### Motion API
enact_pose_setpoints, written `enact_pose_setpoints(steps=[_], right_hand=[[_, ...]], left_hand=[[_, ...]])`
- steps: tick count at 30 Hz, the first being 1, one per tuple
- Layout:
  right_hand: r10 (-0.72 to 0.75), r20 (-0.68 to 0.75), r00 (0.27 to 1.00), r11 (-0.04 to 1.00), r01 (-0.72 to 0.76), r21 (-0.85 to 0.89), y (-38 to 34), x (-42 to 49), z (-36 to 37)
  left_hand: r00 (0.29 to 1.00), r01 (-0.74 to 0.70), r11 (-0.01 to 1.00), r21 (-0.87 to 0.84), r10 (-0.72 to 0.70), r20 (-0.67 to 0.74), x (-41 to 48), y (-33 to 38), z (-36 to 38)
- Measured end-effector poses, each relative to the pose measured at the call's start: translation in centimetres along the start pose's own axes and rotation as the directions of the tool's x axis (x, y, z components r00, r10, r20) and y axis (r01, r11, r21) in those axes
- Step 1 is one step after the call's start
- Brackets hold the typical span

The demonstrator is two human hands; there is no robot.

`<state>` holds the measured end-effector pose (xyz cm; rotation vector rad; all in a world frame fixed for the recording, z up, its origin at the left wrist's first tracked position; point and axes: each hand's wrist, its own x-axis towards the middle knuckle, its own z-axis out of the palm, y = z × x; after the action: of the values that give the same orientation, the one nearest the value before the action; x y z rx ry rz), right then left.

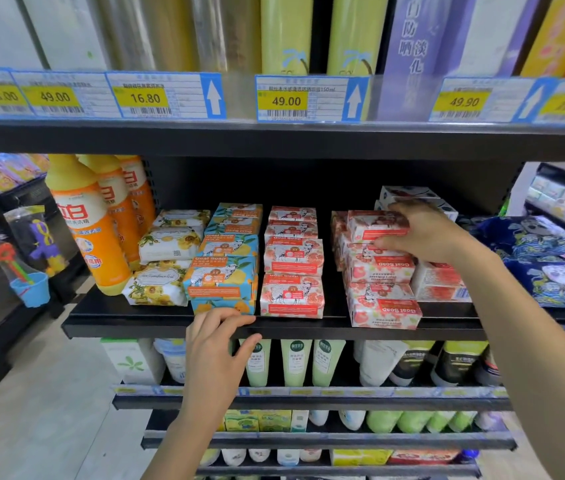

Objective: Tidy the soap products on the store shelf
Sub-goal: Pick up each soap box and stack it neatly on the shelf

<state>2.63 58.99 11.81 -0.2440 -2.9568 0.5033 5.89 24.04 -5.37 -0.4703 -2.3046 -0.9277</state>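
Wrapped soap bars stand in stacks on the black middle shelf point(156, 322). From left: white sunflower-print bars point(165, 258), blue lemon-print Goat Soap bars point(223, 268), and red-and-white Goat Soap bars point(293, 268). Further right is an uneven pink stack point(381, 292) with labels upside down. My right hand point(423, 233) grips the top pink soap box point(374, 225) of that stack, fingers over its top and thumb under its front. My left hand point(217, 344) holds the shelf's front edge below the blue bars, fingers curled over the lip.
Orange dish-soap bottles point(87, 230) stand at the shelf's left end. White and pink boxes point(442, 284) and blue patterned packs point(544, 268) lie to the right. Price tags point(286, 100) line the shelf above. Green tubes point(294, 362) fill the shelf below. Toys point(31, 258) hang at left.
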Motion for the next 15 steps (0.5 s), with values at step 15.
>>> enact_pose_setpoints(steps=[15], right_hand=[[0.005,-0.339,0.941,0.979,0.064,0.193,1.3,-3.5,0.3]], left_hand=[[0.999,-0.01,0.994,-0.11,0.005,-0.05,-0.7,4.2,-0.6]])
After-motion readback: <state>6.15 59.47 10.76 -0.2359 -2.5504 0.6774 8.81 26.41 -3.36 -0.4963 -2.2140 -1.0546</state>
